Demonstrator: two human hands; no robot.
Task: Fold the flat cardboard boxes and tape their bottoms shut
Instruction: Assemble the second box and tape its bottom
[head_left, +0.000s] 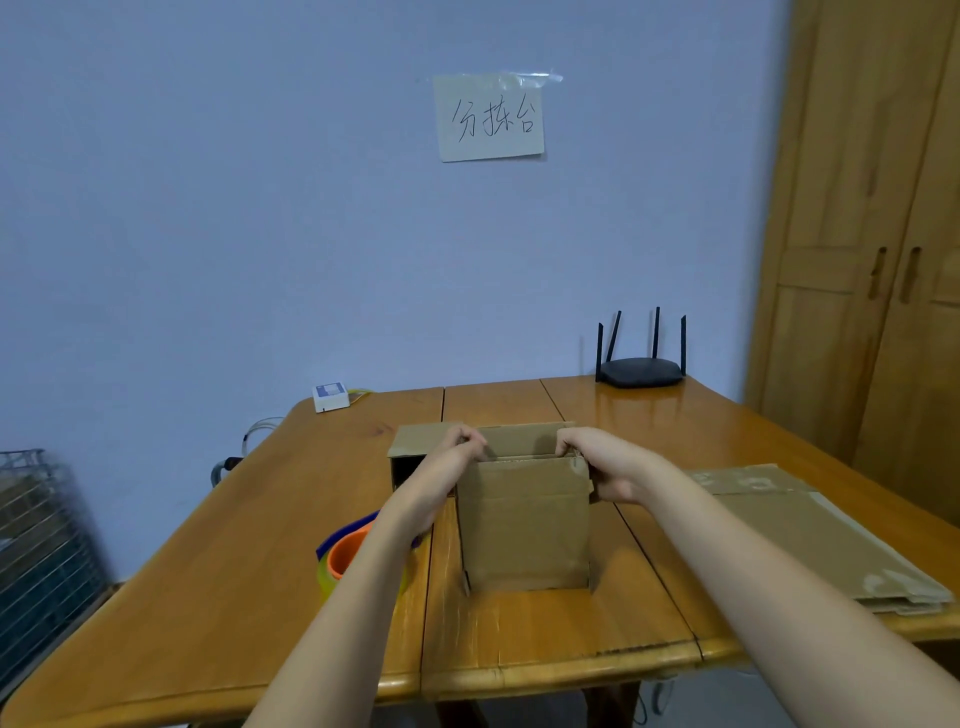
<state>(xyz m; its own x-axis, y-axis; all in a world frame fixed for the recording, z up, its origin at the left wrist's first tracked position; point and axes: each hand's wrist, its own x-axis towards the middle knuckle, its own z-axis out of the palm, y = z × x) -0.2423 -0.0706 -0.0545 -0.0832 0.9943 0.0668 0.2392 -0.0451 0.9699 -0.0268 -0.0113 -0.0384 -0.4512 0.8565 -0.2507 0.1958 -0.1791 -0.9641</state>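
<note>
Cardboard box (524, 525) is gripped at its upper edge between left hand (457, 457) and right hand (597, 462), fingers curled; uneven pressure could collapse it sideways

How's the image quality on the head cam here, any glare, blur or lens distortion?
Head view: dim, even, bluish light with soft shadows; a glossy sheen on the table below the router; wide-angle bending bows the wardrobe at the right edge; slight softness overall, with the forearms smeared near the bottom; the box and both hands, left and right, stay readable.
</note>
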